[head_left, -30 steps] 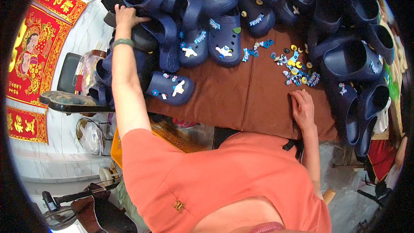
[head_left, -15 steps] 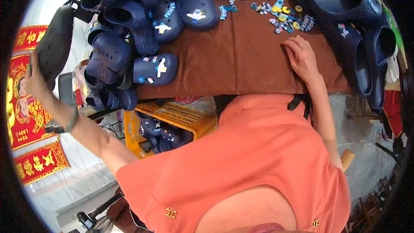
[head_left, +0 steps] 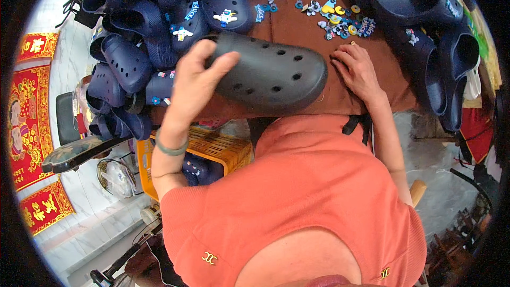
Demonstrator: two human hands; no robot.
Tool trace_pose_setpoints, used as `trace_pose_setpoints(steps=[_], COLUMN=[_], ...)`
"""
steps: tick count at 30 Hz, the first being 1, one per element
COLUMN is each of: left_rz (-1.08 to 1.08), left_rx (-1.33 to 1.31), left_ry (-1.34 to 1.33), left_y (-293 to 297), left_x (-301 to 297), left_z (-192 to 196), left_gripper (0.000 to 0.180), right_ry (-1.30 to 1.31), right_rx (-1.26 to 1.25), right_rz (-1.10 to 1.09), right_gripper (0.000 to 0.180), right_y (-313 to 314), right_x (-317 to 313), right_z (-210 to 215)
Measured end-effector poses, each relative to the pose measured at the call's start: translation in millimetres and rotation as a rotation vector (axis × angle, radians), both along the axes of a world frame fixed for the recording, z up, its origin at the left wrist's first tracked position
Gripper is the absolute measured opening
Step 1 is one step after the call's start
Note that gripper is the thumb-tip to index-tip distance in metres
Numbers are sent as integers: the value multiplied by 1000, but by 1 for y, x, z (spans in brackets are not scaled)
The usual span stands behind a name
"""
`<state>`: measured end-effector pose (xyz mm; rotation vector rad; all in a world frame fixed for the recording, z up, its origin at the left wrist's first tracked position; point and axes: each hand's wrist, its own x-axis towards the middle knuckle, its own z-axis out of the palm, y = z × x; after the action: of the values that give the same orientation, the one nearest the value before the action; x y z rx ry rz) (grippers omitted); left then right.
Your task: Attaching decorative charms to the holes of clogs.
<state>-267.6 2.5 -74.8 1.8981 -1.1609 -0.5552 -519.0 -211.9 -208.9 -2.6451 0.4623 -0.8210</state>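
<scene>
A dark clog (head_left: 281, 72) with round holes in its upper is in my left hand (head_left: 195, 82), gripped at the heel end with the thumb on top. Its toe points right, and it hangs above the near part of the brown cloth (head_left: 297, 26). My right hand (head_left: 358, 72) rests on the cloth to the right of the toe, fingers loosely bent and thumb apart. A small yellowish spot shows at its fingers; I cannot tell what it is. Just beyond lies a loose pile of small shoe charms (head_left: 342, 18), yellow, blue, white and black.
Navy clogs (head_left: 127, 64) are heaped at the left, some bearing charms, including a decorated clog (head_left: 226, 2) at the back. More navy clogs (head_left: 419, 0) stand at the right. A yellow crate (head_left: 223, 149) holding clogs sits below the table edge. Red banners (head_left: 32, 127) are at far left.
My left hand has swung in from the far left, bringing the dark clog over the table. My right hand stays by the charms. The view has shifted slightly.
</scene>
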Motion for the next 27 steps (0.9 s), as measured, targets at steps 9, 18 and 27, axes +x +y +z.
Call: trace_pose_setpoints(steps=[9, 18, 27], left_rz=[-126, 18, -119], left_rx=[250, 15, 2], left_ry=[967, 1609, 1804], left_y=[-30, -55, -59], left_x=[-39, -46, -38], left_z=[-59, -88, -102], left_gripper=[46, 46, 54], right_ry=[-15, 118, -52], right_rx=[-176, -227, 67], right_rz=[-67, -240, -189], right_gripper=[19, 26, 20], right_y=[-47, -100, -100], right_x=[49, 114, 102], right_z=[24, -28, -17])
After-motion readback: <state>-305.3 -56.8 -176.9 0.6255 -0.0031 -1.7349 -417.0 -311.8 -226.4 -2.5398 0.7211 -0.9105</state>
